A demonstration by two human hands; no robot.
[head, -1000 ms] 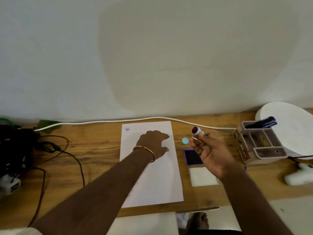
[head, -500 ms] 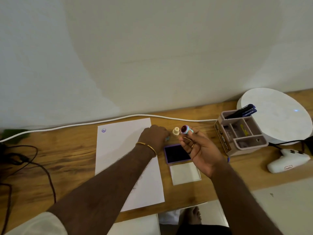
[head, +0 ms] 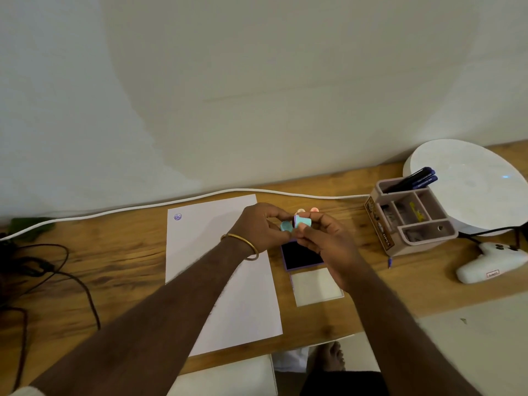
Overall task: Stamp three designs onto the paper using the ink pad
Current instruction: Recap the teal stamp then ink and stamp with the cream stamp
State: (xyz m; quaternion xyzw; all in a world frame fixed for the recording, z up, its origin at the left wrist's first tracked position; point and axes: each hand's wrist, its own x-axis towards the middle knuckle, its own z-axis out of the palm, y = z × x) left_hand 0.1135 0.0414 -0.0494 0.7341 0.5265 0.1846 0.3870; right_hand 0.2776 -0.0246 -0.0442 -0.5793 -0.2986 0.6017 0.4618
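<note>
From where I watched, dark cables [head: 43, 270] sprawled over the far left of the wooden tabletop [head: 114, 252], and a white cord [head: 171, 202] ran along the wall behind everything. The sheet of paper [head: 205, 241] lay flat next, with one small purple stamped mark [head: 178, 216] near its far left corner. The left hand [head: 257, 228], a gold bangle [head: 241, 243] on its wrist, was over the paper's right edge and pinched a small round teal cap [head: 286, 226] between its fingertips. Right against it, the right hand [head: 328, 238] gripped a little teal stamp [head: 302, 221] in its fingers, the cap and stamp almost touching. Both hands hovered just above the far end of the open ink pad [head: 300, 257], whose dark surface showed below them; its pale lid [head: 317, 285] lay flat on the near side, touching it. Further right stood a desk organizer [head: 411, 221] with dark pens [head: 414, 180] leaning in its back slot, a round white object [head: 468, 184] behind it, and a white tool [head: 491, 262] lying near the edge.
</note>
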